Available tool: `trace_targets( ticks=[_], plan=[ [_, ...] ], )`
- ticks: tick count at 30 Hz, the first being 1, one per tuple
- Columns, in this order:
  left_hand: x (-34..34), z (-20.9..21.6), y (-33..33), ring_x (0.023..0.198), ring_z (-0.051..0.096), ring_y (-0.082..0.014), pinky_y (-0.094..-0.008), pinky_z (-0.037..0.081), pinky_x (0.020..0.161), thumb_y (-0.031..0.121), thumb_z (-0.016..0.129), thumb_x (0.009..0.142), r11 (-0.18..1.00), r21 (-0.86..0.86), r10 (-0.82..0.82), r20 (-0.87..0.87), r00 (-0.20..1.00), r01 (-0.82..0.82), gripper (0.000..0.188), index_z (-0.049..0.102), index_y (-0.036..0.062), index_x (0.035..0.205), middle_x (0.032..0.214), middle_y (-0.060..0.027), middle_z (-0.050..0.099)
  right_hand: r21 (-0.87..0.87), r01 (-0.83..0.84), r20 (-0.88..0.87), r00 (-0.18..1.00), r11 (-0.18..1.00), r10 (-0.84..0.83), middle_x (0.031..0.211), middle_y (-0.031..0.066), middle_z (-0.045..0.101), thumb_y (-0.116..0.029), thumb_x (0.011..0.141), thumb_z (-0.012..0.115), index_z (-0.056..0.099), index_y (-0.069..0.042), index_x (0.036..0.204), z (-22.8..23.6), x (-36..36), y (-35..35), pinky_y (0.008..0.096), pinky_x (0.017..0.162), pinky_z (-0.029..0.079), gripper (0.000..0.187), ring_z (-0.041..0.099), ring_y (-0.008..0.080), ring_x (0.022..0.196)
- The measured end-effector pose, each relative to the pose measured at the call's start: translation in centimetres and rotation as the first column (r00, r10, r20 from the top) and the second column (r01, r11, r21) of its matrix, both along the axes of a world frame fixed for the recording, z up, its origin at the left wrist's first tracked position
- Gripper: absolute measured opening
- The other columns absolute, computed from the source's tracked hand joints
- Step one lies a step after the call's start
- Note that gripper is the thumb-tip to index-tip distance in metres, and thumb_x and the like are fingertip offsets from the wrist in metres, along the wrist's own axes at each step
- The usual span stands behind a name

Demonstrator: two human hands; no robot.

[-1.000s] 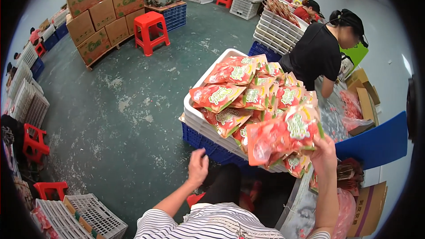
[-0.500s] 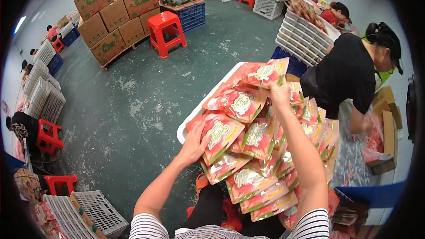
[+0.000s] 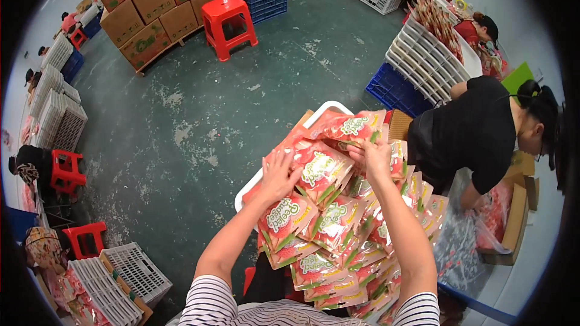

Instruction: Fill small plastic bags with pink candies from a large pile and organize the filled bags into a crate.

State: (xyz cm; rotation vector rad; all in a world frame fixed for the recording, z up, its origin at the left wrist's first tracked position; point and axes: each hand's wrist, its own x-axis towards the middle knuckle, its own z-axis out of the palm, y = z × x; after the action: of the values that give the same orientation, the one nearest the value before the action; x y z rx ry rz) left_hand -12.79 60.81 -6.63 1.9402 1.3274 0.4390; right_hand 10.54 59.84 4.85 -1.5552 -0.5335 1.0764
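Red-and-pink snack pouches (image 3: 314,166) with green corners lie in overlapping rows on a white plastic tray (image 3: 243,196). My left hand (image 3: 280,176) rests with its fingers spread on the left side of the pile, against the pouches near the tray's rim. At the far end of the pile my right hand (image 3: 373,156) pinches the edge of an upper pouch (image 3: 353,125). That pouch lies at a tilt over the others; its underside is hidden. More pouches (image 3: 329,265) slope down toward my lap, between my forearms.
A co-worker in black (image 3: 477,127) leans over a table at the right, by an open carton (image 3: 516,223). Stacked white crates (image 3: 423,63) stand behind, on a blue crate (image 3: 396,87). A red stool (image 3: 226,24) and stacked cartons (image 3: 151,0) are across the floor.
My view has shifted. My left hand has moved farther up the pile, off the nearer pouch. My right hand has come lower, still at the far pouch. The co-worker bends farther over the table.
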Motion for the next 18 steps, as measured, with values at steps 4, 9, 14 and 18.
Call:
trace_targets(
  ticks=[4, 9, 14, 18],
  plan=[
    [2.2, 0.9, -0.9, 0.139, 0.021, -0.0376, -0.0547, 0.0, 0.112, 0.054, 0.041, 0.091, 0.988, 0.107, -0.104, -0.08, 0.991, 0.113, 0.07, 0.034, 0.0036, 0.14, 0.146, -0.0236, 0.029, -0.011, 0.017, 0.061, 0.998, 1.0, -0.016, 0.095, 0.02, 0.065, -0.002, 0.09, 0.051, 0.048, 0.008, 0.104, -1.1, 0.8, 0.2, 0.0275, 0.059, 0.059, 0.018, 0.069, 0.0266, 0.076],
    [2.4, 0.8, 0.2, 0.136, 0.028, -0.0331, -0.0541, 0.005, 0.113, 0.052, 0.042, 0.091, 0.983, -0.13, -0.126, 0.021, 0.992, 0.127, 0.07, 0.032, 0.0039, 0.141, 0.143, -0.0218, 0.035, -0.153, -0.002, 0.164, 0.986, 0.988, 0.028, 0.094, 0.0201, 0.064, -0.007, 0.094, 0.049, 0.045, 0.01, 0.112, -2.5, -1.0, 2.1, 0.029, 0.057, 0.059, 0.025, 0.069, 0.0254, 0.072],
    [2.7, 2.5, 1.0, 0.134, 0.028, -0.0399, -0.0493, 0.015, 0.112, 0.041, 0.044, 0.093, 0.997, -0.047, -0.058, 0.104, 0.993, 0.064, 0.065, 0.029, 0.001, 0.142, 0.144, -0.0238, 0.033, -0.287, -0.055, -0.024, 0.998, 0.956, 0.051, 0.085, 0.0194, 0.066, -0.012, 0.094, 0.052, 0.047, 0.01, 0.107, -1.5, 0.2, 0.9, 0.0301, 0.051, 0.059, 0.027, 0.069, 0.0263, 0.067],
    [6.6, 3.3, 4.2, 0.137, 0.022, -0.0411, -0.0473, 0.016, 0.112, 0.04, 0.043, 0.094, 0.988, 0.082, -0.147, 0.223, 0.964, 0.132, 0.063, 0.031, 0.0016, 0.142, 0.146, -0.023, 0.029, -0.299, -0.141, -0.096, 0.989, 0.944, 0.117, 0.082, 0.021, 0.066, -0.019, 0.094, 0.053, 0.054, 0.01, 0.099, -0.9, -0.7, -0.2, 0.0315, 0.053, 0.058, 0.029, 0.068, 0.0254, 0.065]
  ],
)
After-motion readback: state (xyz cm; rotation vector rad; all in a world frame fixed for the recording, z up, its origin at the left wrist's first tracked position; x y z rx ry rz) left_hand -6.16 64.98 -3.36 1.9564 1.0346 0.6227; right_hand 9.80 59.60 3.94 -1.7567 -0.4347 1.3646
